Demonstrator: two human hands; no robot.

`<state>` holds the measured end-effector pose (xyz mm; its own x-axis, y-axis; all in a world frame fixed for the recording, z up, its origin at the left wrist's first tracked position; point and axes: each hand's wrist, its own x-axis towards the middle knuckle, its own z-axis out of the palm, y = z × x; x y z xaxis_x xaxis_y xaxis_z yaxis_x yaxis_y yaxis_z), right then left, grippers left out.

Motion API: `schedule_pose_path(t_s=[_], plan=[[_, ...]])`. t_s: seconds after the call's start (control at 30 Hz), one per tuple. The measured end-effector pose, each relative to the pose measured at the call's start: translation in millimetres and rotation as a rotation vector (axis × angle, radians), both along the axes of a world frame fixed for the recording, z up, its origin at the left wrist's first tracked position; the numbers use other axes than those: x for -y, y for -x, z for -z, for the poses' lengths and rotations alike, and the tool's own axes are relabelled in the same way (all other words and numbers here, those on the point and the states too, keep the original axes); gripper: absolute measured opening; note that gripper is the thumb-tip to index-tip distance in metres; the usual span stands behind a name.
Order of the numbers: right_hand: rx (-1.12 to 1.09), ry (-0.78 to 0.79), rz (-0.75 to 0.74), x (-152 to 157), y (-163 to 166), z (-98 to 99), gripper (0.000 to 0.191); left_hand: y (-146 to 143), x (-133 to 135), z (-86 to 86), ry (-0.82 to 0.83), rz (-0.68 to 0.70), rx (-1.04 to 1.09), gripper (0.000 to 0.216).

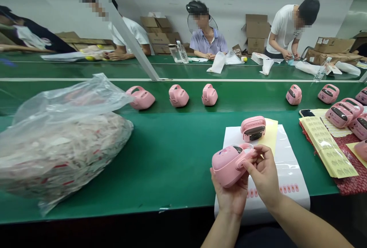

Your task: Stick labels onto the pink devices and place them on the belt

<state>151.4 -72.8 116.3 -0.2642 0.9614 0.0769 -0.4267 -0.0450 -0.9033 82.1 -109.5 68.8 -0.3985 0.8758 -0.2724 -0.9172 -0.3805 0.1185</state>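
My left hand (231, 196) cradles a pink toy case (228, 163) from below, above the near edge of the green belt. My right hand (262, 173) is closed in a pinch at the case's handle end, thumb and fingers pressed to its top; what they pinch is too small to make out. Under both hands lies a white sticker sheet (289, 171) with a row of small red labels. A second pink case (253, 128) stands just beyond, partly on a yellow sheet (271, 135).
A big clear bag of packets (57, 141) lies at the left. Several pink cases (178, 96) stand along the belt (172, 152), more are piled at the right (342, 113) beside yellow sticker sheets (327, 144). Three people work across the belt; cardboard boxes (256, 30) stand behind.
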Motion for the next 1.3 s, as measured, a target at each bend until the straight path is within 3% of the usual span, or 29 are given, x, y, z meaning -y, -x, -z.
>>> schedule_pose_path(t_s=[0.13,0.3,0.63,0.77,0.87,0.93,1.03,1.13,1.23,1.3], plan=[[0.03,-0.075,0.038,2.2,4.2,9.2,0.029,-2.8,-1.3,-6.8,0.067,0.009,0.02,0.059],[0.097,-0.284,0.141,5.1,8.0,18.3,0.019,-6.8,-0.3,-15.3,0.092,0.007,0.053,0.051],[0.433,-0.691,0.318,-3.1,-0.4,17.4,0.023,-6.1,0.2,-16.1,0.168,-0.023,0.051,0.049],[0.535,-0.513,0.236,-15.5,-6.1,22.5,0.039,2.1,3.5,-6.0,0.133,-0.031,-0.018,0.044],[0.518,-0.41,0.222,-16.2,-15.6,45.6,0.032,19.2,10.9,1.0,0.098,-0.106,-0.141,0.046],[0.529,-0.533,0.137,-6.9,-24.1,68.0,0.033,34.2,16.7,0.5,0.05,-0.218,-0.24,0.052],[0.607,-0.92,-0.092,15.3,-34.2,98.7,0.041,52.7,23.4,-7.9,0.033,-0.339,-0.353,0.06],[0.688,-1.206,-0.184,32.6,-35.2,117.5,0.046,58.6,26.4,-17.8,0.095,-0.4,-0.432,0.058],[0.688,-1.222,-0.205,40.3,-30.6,125.7,0.046,55.9,28.2,-22.0,0.126,-0.394,-0.513,0.054],[0.634,-1.071,-0.232,41.2,-28.0,124.3,0.044,54.7,30.8,-21.7,0.143,-0.389,-0.588,0.056]])
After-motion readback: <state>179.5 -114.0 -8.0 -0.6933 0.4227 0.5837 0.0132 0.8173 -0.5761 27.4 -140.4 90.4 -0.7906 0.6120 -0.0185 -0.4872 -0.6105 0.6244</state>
